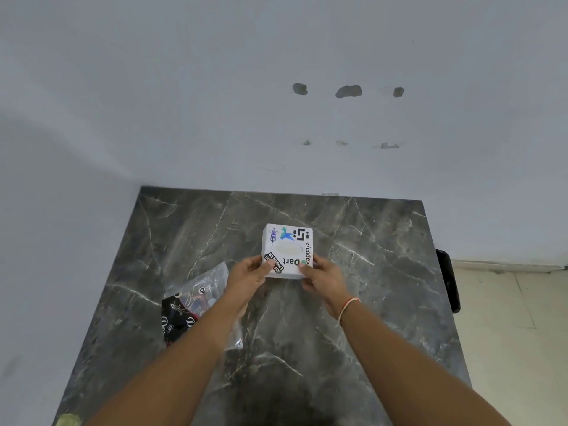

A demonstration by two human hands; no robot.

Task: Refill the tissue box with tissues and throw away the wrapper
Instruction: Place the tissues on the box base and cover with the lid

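A white tissue box (287,245) covered in stickers sits on the dark marble table (368,241), its oval top opening facing up. My left hand (249,276) grips its near left corner and my right hand (322,276) grips its near right corner. A clear plastic wrapper (193,299) with black and red print lies on the table to the left, partly hidden under my left forearm. I cannot tell what is inside the box.
The table stands against a pale wall at the back and the left. A black object (447,278) hangs off the table's right edge, over a light tiled floor (507,333). A yellowish-green thing (69,419) shows at the table's near left corner.
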